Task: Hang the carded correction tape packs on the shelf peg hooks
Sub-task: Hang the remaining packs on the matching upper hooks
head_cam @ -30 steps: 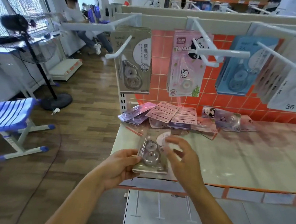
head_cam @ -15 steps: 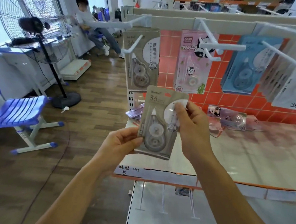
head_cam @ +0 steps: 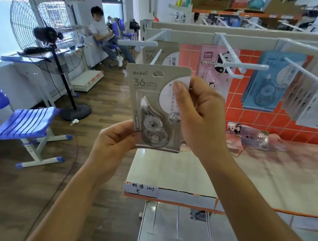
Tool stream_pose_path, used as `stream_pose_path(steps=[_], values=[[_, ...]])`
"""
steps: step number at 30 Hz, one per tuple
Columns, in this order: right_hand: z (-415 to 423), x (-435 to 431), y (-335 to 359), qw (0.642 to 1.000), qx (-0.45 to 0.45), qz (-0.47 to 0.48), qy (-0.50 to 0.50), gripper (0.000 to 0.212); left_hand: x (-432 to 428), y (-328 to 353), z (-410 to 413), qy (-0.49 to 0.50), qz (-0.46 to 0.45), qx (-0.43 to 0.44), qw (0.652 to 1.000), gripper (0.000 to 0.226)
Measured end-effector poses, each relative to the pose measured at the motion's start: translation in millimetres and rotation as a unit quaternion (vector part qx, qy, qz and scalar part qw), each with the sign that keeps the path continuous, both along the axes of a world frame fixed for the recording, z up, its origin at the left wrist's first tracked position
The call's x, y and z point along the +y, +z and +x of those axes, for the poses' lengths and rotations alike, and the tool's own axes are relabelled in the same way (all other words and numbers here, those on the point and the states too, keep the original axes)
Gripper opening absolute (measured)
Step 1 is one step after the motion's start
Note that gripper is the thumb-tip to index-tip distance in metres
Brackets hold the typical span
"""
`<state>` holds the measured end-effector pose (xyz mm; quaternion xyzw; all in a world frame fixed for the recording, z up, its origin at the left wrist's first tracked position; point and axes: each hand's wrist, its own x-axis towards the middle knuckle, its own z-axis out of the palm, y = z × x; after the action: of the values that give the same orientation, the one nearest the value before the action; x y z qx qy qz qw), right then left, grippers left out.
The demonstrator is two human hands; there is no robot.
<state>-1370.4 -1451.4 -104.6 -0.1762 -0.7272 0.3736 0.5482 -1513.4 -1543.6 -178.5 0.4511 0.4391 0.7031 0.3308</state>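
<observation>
Head view: held a grey correction tape pack (head_cam: 155, 105) upright at centre frame, just below a white peg hook (head_cam: 157, 54) carrying matching packs (head_cam: 169, 50). Pinched its lower left corner with the left hand (head_cam: 115, 145) and its right edge with the right hand (head_cam: 200, 115).

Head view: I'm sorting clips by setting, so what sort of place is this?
Probably a stationery shop, or a mock-up of one: white peg hooks hung with carded packs, and an orange-edged shelf with a handwritten label.
</observation>
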Motion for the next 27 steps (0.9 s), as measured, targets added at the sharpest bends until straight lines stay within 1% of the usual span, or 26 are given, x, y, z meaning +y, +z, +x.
stream_pose_path(steps=[6, 9, 16, 17, 20, 23, 25, 27], values=[[-14, -1, 6, 1.000, -0.013, 0.014, -0.016, 0.023, -4, 1, -7, 0.010, 0.007, -0.002, 1.000, 0.043], [-17, 1, 5, 0.999, -0.016, 0.025, -0.028, 0.022, -3, 1, -9, 0.009, 0.013, -0.001, 1.000, 0.040], [-22, 6, 6, 0.999, -0.030, 0.017, -0.037, 0.023, 3, 1, -17, 0.009, 0.000, -0.004, 1.000, 0.046], [-24, 9, 6, 0.999, -0.034, 0.012, -0.041, 0.022, 5, 1, -18, 0.014, -0.009, -0.007, 1.000, 0.044], [-36, 29, 3, 0.997, -0.047, 0.005, -0.068, 0.018, 23, -1, -22, 0.049, -0.052, -0.024, 0.997, 0.018], [-56, 62, 3, 0.994, -0.064, -0.006, -0.092, 0.020, 52, 4, -30, 0.089, -0.085, -0.020, 0.992, 0.022], [-71, 86, 4, 0.989, -0.083, -0.009, -0.119, 0.022, 75, 7, -37, 0.099, -0.095, -0.019, 0.990, 0.020], [-83, 105, 6, 0.987, -0.099, -0.023, -0.127, 0.019, 97, 7, -45, 0.119, -0.106, -0.022, 0.987, 0.018]])
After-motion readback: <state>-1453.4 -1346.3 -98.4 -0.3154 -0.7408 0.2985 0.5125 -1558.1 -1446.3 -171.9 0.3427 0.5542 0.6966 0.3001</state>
